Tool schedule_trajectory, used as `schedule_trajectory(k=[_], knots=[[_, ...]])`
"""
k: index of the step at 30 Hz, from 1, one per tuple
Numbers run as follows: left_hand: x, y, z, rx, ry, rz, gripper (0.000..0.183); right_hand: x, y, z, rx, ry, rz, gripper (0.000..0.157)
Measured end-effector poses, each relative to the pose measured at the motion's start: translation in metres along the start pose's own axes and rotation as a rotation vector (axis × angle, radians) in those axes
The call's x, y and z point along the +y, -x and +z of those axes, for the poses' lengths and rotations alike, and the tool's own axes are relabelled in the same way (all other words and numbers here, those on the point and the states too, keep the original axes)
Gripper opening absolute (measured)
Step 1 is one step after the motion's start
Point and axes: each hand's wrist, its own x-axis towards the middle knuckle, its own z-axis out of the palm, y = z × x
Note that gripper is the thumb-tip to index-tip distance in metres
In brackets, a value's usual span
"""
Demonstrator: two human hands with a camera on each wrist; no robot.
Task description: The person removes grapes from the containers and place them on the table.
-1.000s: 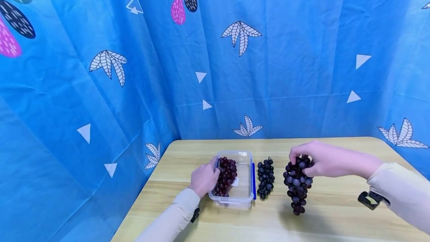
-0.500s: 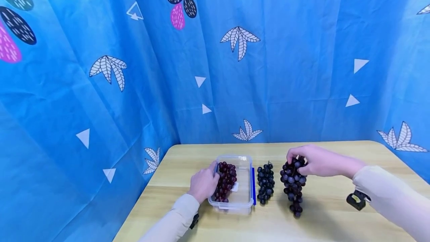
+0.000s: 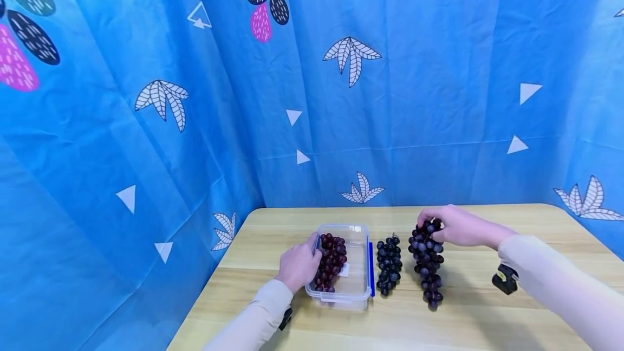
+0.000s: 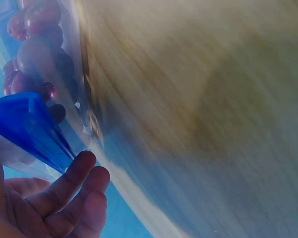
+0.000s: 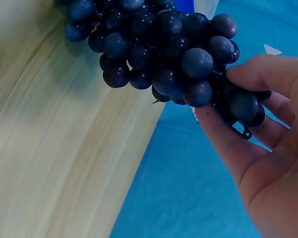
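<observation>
My left hand (image 3: pixel 298 265) grips the left side of a clear plastic container (image 3: pixel 358 259); in the left wrist view its curled fingers (image 4: pixel 82 166) are at a blue side latch (image 4: pixel 32 126). Inside the container, along its left wall, lies a bunch of dark red grapes (image 3: pixel 332 259). My right hand (image 3: pixel 455 226) pinches a bunch of black grapes (image 3: pixel 427 261) by its top between thumb and fingers. That bunch hangs down over the table, right of a second black bunch (image 3: pixel 389 264) lying beside the container.
The light wooden table (image 3: pixel 487 318) carries everything. On the container's right side a blue latch (image 3: pixel 372 268) hangs out, close to the lying bunch. A blue patterned curtain (image 3: pixel 414 96) stands behind the table and on the left. Each wrist wears a black camera (image 3: pixel 505 279).
My right hand has moved a little to the left with the hanging black grapes, nearer the lying bunch. My left hand stays on the container. The head view has shifted slightly.
</observation>
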Motion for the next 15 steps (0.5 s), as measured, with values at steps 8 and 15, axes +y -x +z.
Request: schedule_trajectory(k=[8,15], knots=[[0.002,-0.003,-0.001,-0.004,0.003,-0.002,0.058,0.015,-0.016,0.005,-0.014,-0.014,0.019,0.036],[0.003,0.0,-0.001,-0.003,0.008,-0.004,0.059,0.029,-0.027,0.014,-0.005,0.014,0.021,0.033]])
